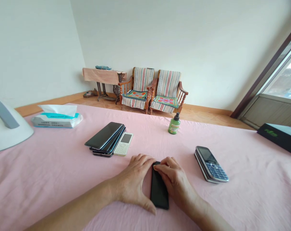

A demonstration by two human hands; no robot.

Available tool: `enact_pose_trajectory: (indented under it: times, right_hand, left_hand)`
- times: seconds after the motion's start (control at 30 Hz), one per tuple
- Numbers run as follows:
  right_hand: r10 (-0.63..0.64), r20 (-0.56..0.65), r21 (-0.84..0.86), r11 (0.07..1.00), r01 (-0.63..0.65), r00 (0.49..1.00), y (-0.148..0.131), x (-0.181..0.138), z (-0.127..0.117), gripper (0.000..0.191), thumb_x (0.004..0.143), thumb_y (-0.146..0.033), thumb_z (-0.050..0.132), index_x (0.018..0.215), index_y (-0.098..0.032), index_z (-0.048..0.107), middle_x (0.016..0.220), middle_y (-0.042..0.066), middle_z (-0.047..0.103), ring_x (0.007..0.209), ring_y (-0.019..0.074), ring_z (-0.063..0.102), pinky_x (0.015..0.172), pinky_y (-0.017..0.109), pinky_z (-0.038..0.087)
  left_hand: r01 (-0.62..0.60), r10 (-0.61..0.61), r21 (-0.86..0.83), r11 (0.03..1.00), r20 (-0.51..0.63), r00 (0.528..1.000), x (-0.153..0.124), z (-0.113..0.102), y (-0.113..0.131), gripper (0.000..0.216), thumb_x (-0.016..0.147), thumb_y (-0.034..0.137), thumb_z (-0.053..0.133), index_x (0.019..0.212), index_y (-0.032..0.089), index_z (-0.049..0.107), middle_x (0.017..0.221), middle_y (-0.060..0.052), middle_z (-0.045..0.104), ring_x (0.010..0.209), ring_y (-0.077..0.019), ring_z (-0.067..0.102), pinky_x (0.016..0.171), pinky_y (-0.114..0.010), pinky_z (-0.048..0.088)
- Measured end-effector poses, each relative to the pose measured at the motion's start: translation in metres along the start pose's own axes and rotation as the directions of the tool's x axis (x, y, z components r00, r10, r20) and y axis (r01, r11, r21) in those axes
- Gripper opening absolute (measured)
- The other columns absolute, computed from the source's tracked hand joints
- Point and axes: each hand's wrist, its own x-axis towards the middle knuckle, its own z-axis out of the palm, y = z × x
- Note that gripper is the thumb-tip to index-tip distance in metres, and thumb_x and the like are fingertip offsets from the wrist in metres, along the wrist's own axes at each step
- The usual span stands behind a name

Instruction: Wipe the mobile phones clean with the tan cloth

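A black smartphone [159, 189] lies lengthwise before me on the pink cloth, its dark face upward. My left hand [133, 179] braces it along its left side, with the fingertips at the top corner and the thumb against the bottom corner. Over the phone's upper right part, my right hand [175, 178] is closed in a pinch, its fingertips touching the surface near the top edge. Whatever lies between those fingertips is too small to make out. To the right rests a small stack topped by a dark keypad phone [211, 163].
Left of centre are several stacked smartphones [105, 136] and a white keypad phone [123, 144]. A green spray bottle [174, 124] stands farther back. A tissue pack [56, 119] and a white appliance [8, 128] are at left, a black box [278, 138] at right. Two chairs [166, 86] stand beyond.
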Motion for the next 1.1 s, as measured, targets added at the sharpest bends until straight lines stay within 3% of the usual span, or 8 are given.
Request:
enact_pose_trajectory:
  times: [0.13, 0.33, 0.57, 0.83, 0.97, 1.1]
  right_hand:
    - [-0.007, 0.053, 0.037, 0.999, 0.005, 0.999, -0.004, -0.005, 0.001, 0.033, 0.076, 0.005, 0.047, 0.083, -0.019, 0.068, 0.085, 0.005, 0.057, 0.081, 0.0164, 0.054, 0.07, 0.028, 0.047]
    - [-0.005, -0.015, -0.029, 1.0, 0.004, 1.0, 0.001, -0.003, 0.005, 0.03, 0.086, -0.004, 0.042, 0.092, -0.018, 0.067, 0.087, 0.008, 0.056, 0.082, 0.0186, 0.052, 0.071, 0.032, 0.048]
    - [-0.073, 0.054, 0.056, 0.996, 0.07, 0.996, -0.007, -0.017, 0.007, 0.035, 0.072, 0.004, 0.046, 0.085, -0.02, 0.067, 0.083, 0.004, 0.056, 0.079, 0.0165, 0.054, 0.065, 0.026, 0.047]
    - [0.034, -0.101, -0.089, 0.995, -0.044, 0.994, 0.016, -0.002, 0.002, 0.028, 0.087, -0.005, 0.042, 0.095, -0.018, 0.066, 0.086, 0.008, 0.053, 0.082, 0.0196, 0.051, 0.072, 0.034, 0.047]
    - [0.012, -0.052, -0.041, 0.999, -0.014, 0.999, 0.009, 0.0, 0.003, 0.029, 0.086, -0.003, 0.042, 0.092, -0.018, 0.065, 0.086, 0.007, 0.053, 0.083, 0.0188, 0.051, 0.071, 0.031, 0.047]
    - [0.034, -0.041, -0.1, 0.994, -0.038, 0.999, 0.003, 0.0, 0.003, 0.026, 0.088, -0.005, 0.041, 0.089, -0.016, 0.064, 0.086, 0.008, 0.053, 0.083, 0.02, 0.05, 0.071, 0.033, 0.047]
  left_hand:
    - [0.006, -0.006, -0.009, 1.0, 0.004, 1.0, 0.0, 0.0, 0.0, 0.099, 0.039, 0.061, 0.081, 0.123, 0.023, 0.045, 0.117, -0.009, 0.05, 0.108, -0.0341, 0.043, 0.096, -0.05, 0.032]
    - [-0.008, 0.007, 0.03, 1.0, 0.0, 1.0, -0.001, 0.0, 0.0, 0.097, 0.042, 0.06, 0.081, 0.123, 0.022, 0.044, 0.118, -0.01, 0.049, 0.107, -0.0336, 0.044, 0.096, -0.05, 0.033]
    - [0.01, -0.01, 0.042, 0.999, 0.002, 1.0, -0.001, 0.002, 0.001, 0.105, 0.041, 0.062, 0.079, 0.13, 0.023, 0.04, 0.125, -0.011, 0.046, 0.112, -0.0354, 0.042, 0.099, -0.052, 0.03]
    - [0.032, -0.032, 0.062, 0.998, 0.003, 0.999, 0.001, 0.002, 0.008, 0.099, 0.044, 0.061, 0.078, 0.127, 0.02, 0.043, 0.12, -0.012, 0.048, 0.109, -0.0348, 0.043, 0.098, -0.051, 0.032]
    - [0.026, -0.026, 0.072, 0.997, 0.004, 1.0, 0.001, 0.001, 0.009, 0.096, 0.044, 0.061, 0.078, 0.124, 0.021, 0.044, 0.119, -0.011, 0.048, 0.108, -0.0343, 0.043, 0.096, -0.051, 0.033]
    - [0.009, -0.009, 0.075, 0.997, -0.003, 1.0, 0.001, 0.001, 0.008, 0.095, 0.045, 0.061, 0.078, 0.124, 0.021, 0.044, 0.119, -0.01, 0.048, 0.107, -0.0339, 0.043, 0.096, -0.051, 0.032]
